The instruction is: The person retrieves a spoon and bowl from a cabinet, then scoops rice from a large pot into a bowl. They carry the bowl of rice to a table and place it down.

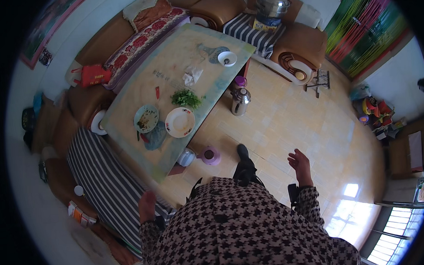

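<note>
My right hand hangs over the tiled floor with its fingers apart and nothing in it. Blurred, my left hand is beside the striped sofa cover; its finger positions are unclear. Before me stands a low table. On it are a pale green bowl with food remains, a white plate with a patterned rim and a bunch of leafy greens. Farther along lie crumpled white tissue and a white bowl with a spoon-like utensil inside.
A steel thermos and a pink-purple kettle-like vessel stand on the floor by the table's edge. Brown sofas line the walls. A steamer pot sits at the far end. A small folding stool is beyond the armrest.
</note>
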### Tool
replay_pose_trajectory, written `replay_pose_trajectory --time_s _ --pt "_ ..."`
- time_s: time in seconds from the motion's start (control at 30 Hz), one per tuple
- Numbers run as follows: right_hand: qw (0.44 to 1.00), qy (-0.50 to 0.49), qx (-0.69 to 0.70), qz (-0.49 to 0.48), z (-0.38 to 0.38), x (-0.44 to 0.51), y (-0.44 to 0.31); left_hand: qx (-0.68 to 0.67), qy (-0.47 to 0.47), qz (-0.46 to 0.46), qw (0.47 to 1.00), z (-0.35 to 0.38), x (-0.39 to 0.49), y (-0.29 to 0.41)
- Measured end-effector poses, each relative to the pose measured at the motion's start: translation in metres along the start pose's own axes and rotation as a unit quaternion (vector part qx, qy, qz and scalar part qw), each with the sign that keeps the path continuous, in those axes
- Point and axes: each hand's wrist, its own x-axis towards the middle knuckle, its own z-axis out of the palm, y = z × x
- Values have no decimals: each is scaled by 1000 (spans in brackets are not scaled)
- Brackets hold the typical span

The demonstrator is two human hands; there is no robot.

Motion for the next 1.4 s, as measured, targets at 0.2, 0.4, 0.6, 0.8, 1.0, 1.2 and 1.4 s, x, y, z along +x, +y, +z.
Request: replay_pose_trajectory --time_s 0.2,0.4,0.6,0.8,1.0,1.2,1.4 --pt "993 -76 -79 39 92 139 -33 -134 -206 8 969 -13 13 -15" --pt "976 -174 -109 74 194 307 -58 -93 11 -27 995 53 -17 -43" --pt "969 -177 -101 142 299 464 -55 -69 116 -49 990 154 -64 -41" --pt "961 -175 -104 185 373 545 -26 -63 220 -75 970 148 -120 -52" --pt "972 -122 -64 189 409 585 -7 -90 291 -162 939 155 -157 -71" --pt "979 -81 -21 188 423 612 11 -60 358 -116 925 219 -166 -87" --pt "983 -119 -73 115 408 583 13 -103 352 -105 924 243 -158 -89"
